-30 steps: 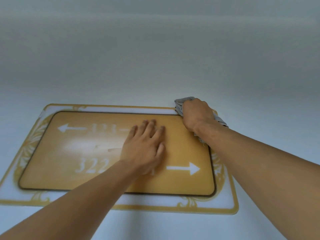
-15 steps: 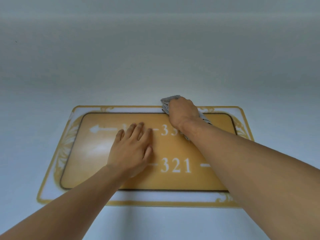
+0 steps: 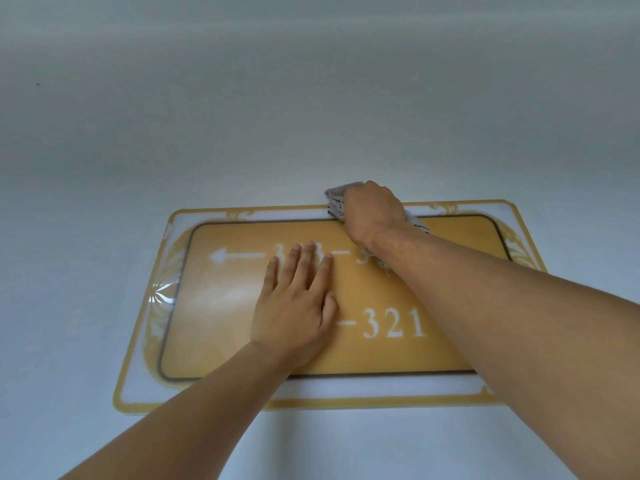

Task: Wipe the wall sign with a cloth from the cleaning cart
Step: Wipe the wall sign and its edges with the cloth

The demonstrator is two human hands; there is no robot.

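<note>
Wall sign (image 3: pixel 398 292) is mounted flat on a pale grey wall (image 3: pixel 311 116), seen at a steep angle from the head camera. Face is a gold panel with a dark outline, set inside a white border with gold scrollwork and a gold outer edge. White "321" is readable in the lower right of the panel. A white left-pointing arrow (image 3: pixel 221 255) is seen in the upper left. The upper row of digits is mostly covered by the hands, so it cannot be read. A glare patch is visible on the left half of the panel.

Left hand (image 3: pixel 298 306) is laid flat on the panel, palm down, fingers straight and close together, pressed against the sign with nothing held. Fingertips overlap the upper row of digits.

Right hand (image 3: pixel 372 211) is curled around a bunched grey cloth (image 3: pixel 335 200) and pressed against the sign's top edge, near mid-width. Cloth is seen protruding left of the knuckles, overlapping the white border and the wall just above it. A frayed end of the cloth is also seen below the right wrist, over the gold panel.

Both forearms are bare. The right forearm crosses over the sign's lower right corner.
</note>
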